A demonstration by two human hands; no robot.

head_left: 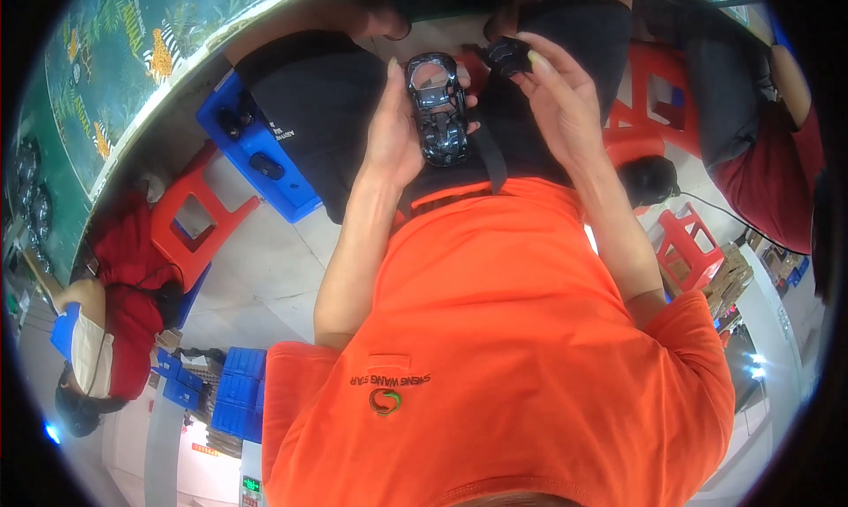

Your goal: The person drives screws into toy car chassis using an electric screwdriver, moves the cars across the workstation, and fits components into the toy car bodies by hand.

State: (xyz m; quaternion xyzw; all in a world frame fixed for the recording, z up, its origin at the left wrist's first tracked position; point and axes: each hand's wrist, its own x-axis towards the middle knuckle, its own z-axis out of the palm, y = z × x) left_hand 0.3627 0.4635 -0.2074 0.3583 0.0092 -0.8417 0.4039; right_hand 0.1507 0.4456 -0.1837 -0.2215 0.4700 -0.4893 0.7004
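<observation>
My left hand (393,132) grips a glossy black plastic shell (437,109), oval with open cut-outs, held upright over my lap. My right hand (558,92) is just to the right of it and pinches a small black part (505,55) between thumb and fingertips, close to the shell's top right corner. Whether the small part touches the shell cannot be told. Both forearms come up from my orange shirt (495,330).
A blue bin (265,167) with black parts sits on a red stool (190,220) at my left. A green patterned tabletop (115,56) curves along the upper left. More red stools (685,242) stand right. People in red sit at left (124,268) and right (777,171). Blue crates (234,392) are stacked lower left.
</observation>
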